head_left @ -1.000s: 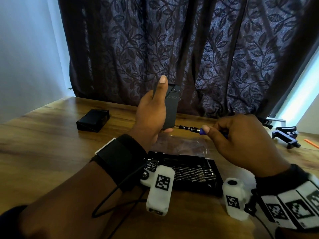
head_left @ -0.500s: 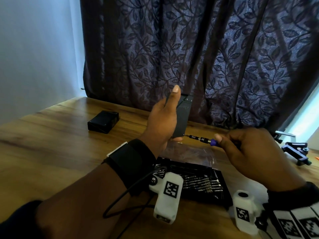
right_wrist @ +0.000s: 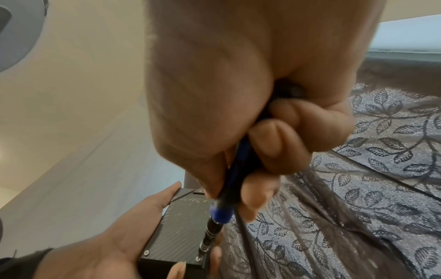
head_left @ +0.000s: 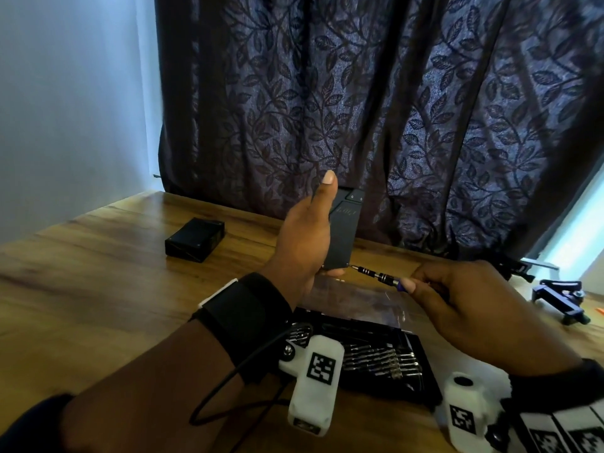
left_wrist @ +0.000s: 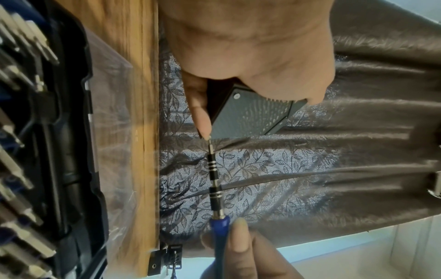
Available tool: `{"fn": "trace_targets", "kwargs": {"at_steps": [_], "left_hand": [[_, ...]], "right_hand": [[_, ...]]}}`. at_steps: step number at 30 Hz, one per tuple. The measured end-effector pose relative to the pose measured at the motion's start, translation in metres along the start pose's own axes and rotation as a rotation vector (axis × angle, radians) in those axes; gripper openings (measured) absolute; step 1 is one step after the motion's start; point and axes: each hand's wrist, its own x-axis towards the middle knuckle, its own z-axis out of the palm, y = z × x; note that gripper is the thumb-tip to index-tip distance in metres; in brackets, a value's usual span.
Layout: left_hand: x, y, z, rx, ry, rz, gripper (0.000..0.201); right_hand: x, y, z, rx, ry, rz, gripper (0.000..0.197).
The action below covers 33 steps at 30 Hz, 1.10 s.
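My left hand point(head_left: 307, 243) grips the device point(head_left: 343, 237) upright; my right hand point(head_left: 474, 308) pinches the driver point(head_left: 376, 274). It lies level, tip on the lower-right screw point(right_wrist: 197, 259).

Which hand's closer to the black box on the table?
Left. The left hand, gripping the dark device, is right of the black box; the right hand, holding the screwdriver, farther right.

Wooden table point(head_left: 98, 289), long grain, with an open black bit case point(head_left: 359, 325) holding rows of metal bits at its near middle. Clear plastic sheet point(head_left: 356, 299): flat, just behind the bit case, at its far edge. Small black box point(head_left: 195, 240): well apart, far left of the bit case. Black clamp-like fitting point(head_left: 562, 300): far right of the bit case, with a small orange piece point(head_left: 599, 309) just beyond it.
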Motion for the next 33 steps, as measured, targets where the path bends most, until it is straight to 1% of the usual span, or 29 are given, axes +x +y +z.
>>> {"fn": "trace_targets", "kwargs": {"at_steps": [1,2,4,7,9,11,15,16,17,18,19,21,23,24,27,28,31,33], "left_hand": [[-0.001,0.001,0.000,-0.003,-0.002,0.003,0.069],[-0.001,0.002,0.000,-0.004,-0.003,0.008,0.068],[-0.002,0.003,-0.001,-0.009,-0.004,0.021,0.066],[-0.003,0.002,-0.001,-0.011,-0.007,0.020,0.066],[-0.002,0.000,0.000,0.000,-0.010,0.013,0.070],[-0.002,-0.001,0.001,0.006,-0.009,0.007,0.072],[-0.001,0.000,0.001,0.003,-0.008,0.016,0.068],[-0.001,0.000,0.000,0.000,-0.010,0.020,0.067],[0.000,0.000,0.000,-0.001,-0.010,0.021,0.067],[0.000,0.000,0.000,-0.001,-0.008,0.022,0.068],[0.000,0.001,-0.001,0.002,-0.002,0.021,0.069],[0.000,0.003,-0.001,0.008,0.021,0.027,0.072],[0.000,0.005,-0.001,-0.009,0.043,0.043,0.076],[-0.001,0.006,-0.001,-0.019,0.052,0.052,0.077],[-0.002,0.010,-0.003,-0.048,0.056,0.067,0.073],[-0.003,0.011,-0.004,-0.060,0.056,0.067,0.072],[-0.004,0.012,-0.004,-0.065,0.072,0.065,0.071],[-0.004,0.012,-0.004,-0.061,0.082,0.063,0.071]], "right_hand": [[0.000,0.000,0.000,0.010,0.007,0.012,0.026],[-0.001,0.000,-0.001,0.016,0.014,0.021,0.024],[-0.001,0.000,0.000,-0.009,0.031,0.029,0.032],[0.000,0.000,0.001,-0.027,0.081,0.037,0.023],[-0.001,0.001,0.000,-0.037,0.092,0.031,0.017],[-0.002,0.000,0.000,-0.056,0.071,0.026,0.021],[-0.001,0.000,0.000,-0.034,-0.003,0.022,0.032],[-0.002,-0.002,0.000,-0.009,-0.023,0.022,0.031],[-0.002,-0.003,-0.001,0.019,-0.029,0.025,0.025],[-0.002,-0.005,-0.003,0.040,-0.024,0.033,0.015],[-0.002,-0.006,-0.004,0.064,-0.014,0.039,0.011],[-0.003,-0.007,-0.005,0.052,0.023,0.031,0.030],[-0.003,-0.005,-0.008,0.001,0.084,0.005,0.040],[-0.004,-0.005,-0.010,-0.012,0.107,-0.011,0.039],[-0.005,-0.004,-0.017,-0.002,0.198,-0.093,0.019],[-0.005,-0.005,-0.020,0.009,0.228,-0.102,0.016],[-0.005,-0.009,-0.017,0.022,0.289,-0.114,0.021],[-0.006,-0.013,-0.015,0.021,0.302,-0.127,0.022]]}}
